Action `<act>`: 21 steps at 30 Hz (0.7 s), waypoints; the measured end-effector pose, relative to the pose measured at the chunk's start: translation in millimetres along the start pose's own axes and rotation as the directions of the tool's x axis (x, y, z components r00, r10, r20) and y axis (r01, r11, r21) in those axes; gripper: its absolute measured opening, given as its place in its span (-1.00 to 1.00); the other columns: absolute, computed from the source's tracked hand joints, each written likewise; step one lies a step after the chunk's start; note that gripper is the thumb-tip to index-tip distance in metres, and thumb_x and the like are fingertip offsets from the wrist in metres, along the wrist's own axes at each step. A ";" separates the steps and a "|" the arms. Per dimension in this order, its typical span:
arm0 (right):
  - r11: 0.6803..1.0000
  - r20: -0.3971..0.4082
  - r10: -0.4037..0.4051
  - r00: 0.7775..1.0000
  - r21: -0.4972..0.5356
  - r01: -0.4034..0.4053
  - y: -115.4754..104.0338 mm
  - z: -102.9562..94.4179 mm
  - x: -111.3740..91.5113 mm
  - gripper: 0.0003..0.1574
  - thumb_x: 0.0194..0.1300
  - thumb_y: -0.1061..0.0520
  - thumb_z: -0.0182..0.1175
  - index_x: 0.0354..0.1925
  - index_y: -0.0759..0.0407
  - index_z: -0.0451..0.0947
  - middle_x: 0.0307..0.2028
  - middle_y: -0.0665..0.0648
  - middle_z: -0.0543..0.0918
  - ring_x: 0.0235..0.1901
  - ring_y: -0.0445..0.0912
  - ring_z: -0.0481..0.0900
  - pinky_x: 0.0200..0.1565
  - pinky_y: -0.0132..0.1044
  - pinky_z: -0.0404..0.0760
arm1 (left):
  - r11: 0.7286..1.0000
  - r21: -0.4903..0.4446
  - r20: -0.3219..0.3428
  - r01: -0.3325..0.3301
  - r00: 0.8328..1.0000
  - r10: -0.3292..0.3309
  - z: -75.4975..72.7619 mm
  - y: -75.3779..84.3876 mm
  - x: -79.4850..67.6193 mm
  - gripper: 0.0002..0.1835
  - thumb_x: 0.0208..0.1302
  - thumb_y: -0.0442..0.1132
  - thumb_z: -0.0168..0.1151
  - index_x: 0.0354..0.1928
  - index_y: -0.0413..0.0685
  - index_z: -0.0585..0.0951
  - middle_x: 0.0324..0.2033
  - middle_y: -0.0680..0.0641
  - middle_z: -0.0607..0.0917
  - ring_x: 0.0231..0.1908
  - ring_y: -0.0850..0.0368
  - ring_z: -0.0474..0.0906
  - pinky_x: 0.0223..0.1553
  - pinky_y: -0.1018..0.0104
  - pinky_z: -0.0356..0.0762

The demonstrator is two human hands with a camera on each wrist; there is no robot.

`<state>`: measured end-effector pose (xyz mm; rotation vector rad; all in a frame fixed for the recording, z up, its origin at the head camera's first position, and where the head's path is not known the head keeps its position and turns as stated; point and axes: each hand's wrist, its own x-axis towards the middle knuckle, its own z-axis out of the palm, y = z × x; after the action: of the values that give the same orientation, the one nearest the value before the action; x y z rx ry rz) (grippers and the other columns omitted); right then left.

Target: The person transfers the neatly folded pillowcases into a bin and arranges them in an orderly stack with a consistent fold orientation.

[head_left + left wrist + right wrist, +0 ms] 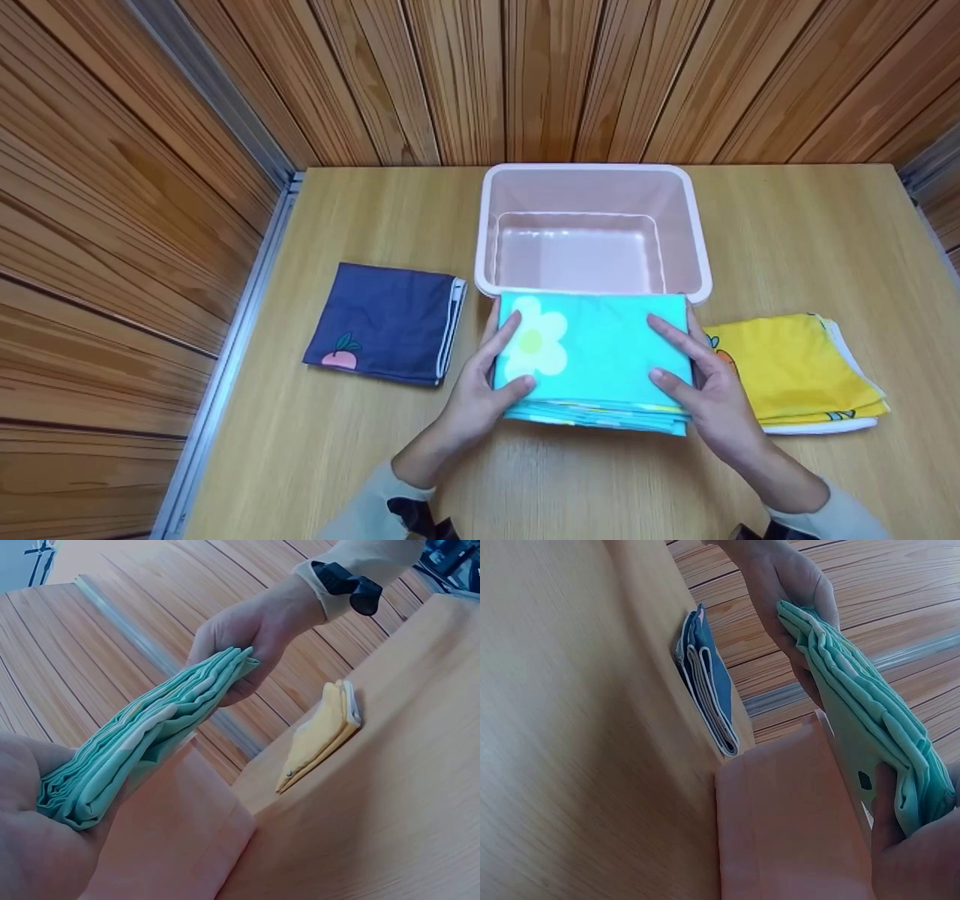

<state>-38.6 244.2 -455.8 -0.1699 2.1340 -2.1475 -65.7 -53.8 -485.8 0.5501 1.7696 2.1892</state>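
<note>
A folded turquoise cloth (600,352) with a pale flower print is held up off the table, just in front of the pink plastic bin (480,232). My left hand (484,375) grips its left edge, thumb and a finger on top and the other fingers beneath. The right hand (709,390) grips the opposite edge the same way. In the left wrist view the cloth's stacked layers (142,735) face the camera between both hands. From the right wrist, the cloth (870,712) hangs above the level of the bin's rim.
To the left lies a folded navy cloth (382,322) with a peach print. A folded yellow cloth (802,367) with white edging lies on the right, close to my right hand. Wooden plank walls (540,82) stand behind the wooden table (300,465) and on its left.
</note>
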 end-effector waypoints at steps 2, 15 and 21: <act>1.000 0.000 -0.002 1.000 -0.006 0.002 -1.8 -0.3 0.8 -0.27 0.42 0.45 0.12 0.49 0.31 0.25 0.64 0.07 -0.38 0.59 0.02 -0.48 0.42 -0.56 -0.01 | 1.000 -0.006 -0.004 0.005 1.000 -0.005 0.0 0.9 1.2 -0.16 0.43 -0.35 0.24 0.61 -0.12 0.04 0.62 0.01 -0.37 0.58 0.09 -0.50 0.54 0.09 -0.35; 1.000 -0.002 0.000 1.000 -0.004 0.000 -8.9 -2.0 5.3 -0.28 0.45 0.43 0.11 0.51 0.29 0.24 0.64 0.02 -0.38 0.59 0.01 -0.48 0.45 -0.53 -0.07 | 1.000 -0.004 0.004 0.026 1.000 -0.026 -1.5 8.6 10.3 -0.16 0.43 -0.36 0.24 0.61 -0.10 0.04 0.62 0.08 -0.34 0.58 0.12 -0.47 0.55 0.08 -0.30; 1.000 0.000 0.008 1.000 -0.005 -0.008 -13.6 -4.8 8.3 -0.28 0.46 0.41 0.11 0.51 0.26 0.24 0.64 0.00 -0.40 0.59 -0.02 -0.48 0.45 -0.53 -0.06 | 1.000 0.015 0.003 0.021 1.000 -0.021 -0.6 11.6 13.8 -0.17 0.43 -0.36 0.24 0.61 -0.09 0.05 0.63 0.09 -0.31 0.59 0.13 -0.42 0.55 0.13 -0.21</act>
<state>-47.4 247.8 -442.2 -0.1618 2.1363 -2.1383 -78.0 -50.7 -472.9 0.5356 1.7833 2.1611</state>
